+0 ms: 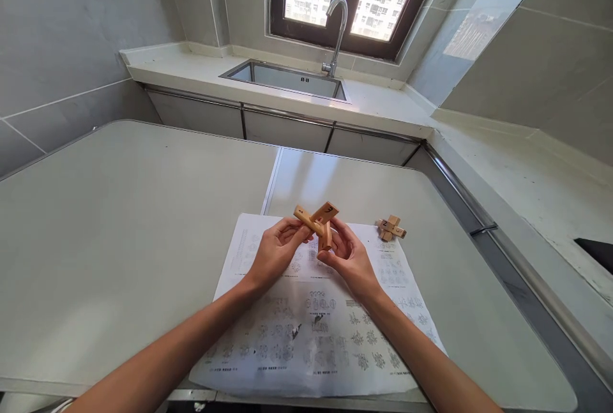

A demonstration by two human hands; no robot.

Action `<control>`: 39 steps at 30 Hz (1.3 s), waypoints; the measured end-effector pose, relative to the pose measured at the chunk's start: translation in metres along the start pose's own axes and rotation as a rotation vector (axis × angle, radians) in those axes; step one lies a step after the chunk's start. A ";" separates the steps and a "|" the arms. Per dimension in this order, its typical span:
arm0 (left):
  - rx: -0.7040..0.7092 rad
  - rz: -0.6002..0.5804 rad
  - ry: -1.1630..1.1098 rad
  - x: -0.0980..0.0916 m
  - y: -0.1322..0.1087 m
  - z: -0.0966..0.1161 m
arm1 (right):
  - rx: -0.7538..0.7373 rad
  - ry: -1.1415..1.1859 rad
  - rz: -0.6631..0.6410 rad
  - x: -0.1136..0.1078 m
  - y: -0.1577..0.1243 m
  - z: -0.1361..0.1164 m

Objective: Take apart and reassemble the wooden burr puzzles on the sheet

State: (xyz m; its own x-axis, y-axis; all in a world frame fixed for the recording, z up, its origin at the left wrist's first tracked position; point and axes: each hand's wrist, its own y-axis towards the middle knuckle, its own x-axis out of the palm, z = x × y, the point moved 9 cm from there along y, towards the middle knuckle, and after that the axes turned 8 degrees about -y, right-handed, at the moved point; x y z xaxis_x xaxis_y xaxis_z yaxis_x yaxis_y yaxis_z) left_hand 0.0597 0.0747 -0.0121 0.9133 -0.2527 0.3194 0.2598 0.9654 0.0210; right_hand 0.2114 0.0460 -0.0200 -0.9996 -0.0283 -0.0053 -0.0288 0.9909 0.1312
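Note:
Between both hands, above a printed sheet [297, 362], is a partly joined wooden burr puzzle [317, 226] made of notched sticks; one stick bears a "3". My left hand [278, 248] pinches its left side between thumb and fingers. From the right, my right hand [348, 252] grips the lower right stick, with the thumb beneath and the fingers behind. The far fingertips are partly hidden by the wood. A second wooden puzzle [391, 228], cross-shaped and marked with numbers, lies to the right at the sheet's upper right edge. The sheet carries small line diagrams of puzzles.
The pale table [119, 240] has a seam across it and rounded corners. Past its far edge runs a counter [191, 75] with a sink [292, 84] and a faucet [338, 36] under a window. Another counter [536, 189] runs along the right side.

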 end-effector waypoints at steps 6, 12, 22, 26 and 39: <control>0.086 -0.117 0.200 0.013 -0.006 0.003 | 0.002 -0.030 0.008 0.000 -0.001 0.000; 0.116 -0.152 0.212 0.019 -0.008 0.005 | 0.026 0.005 0.015 -0.003 0.000 0.002; 0.099 -0.163 0.191 0.020 -0.008 0.002 | 0.022 -0.047 0.071 -0.013 0.000 0.006; 0.141 -0.131 0.302 0.016 -0.008 0.004 | -0.057 -0.205 0.093 -0.016 -0.004 -0.003; 0.219 -0.045 0.501 0.008 -0.004 0.008 | -0.229 -0.875 0.450 -0.063 -0.002 -0.020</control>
State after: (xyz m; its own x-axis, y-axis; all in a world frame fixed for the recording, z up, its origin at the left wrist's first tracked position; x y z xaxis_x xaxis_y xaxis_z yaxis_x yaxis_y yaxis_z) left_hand 0.0640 0.0693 -0.0023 0.9543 -0.2417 -0.1757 0.2794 0.9302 0.2378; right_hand 0.2739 0.0433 0.0001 -0.5678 0.5391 -0.6221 0.2588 0.8343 0.4868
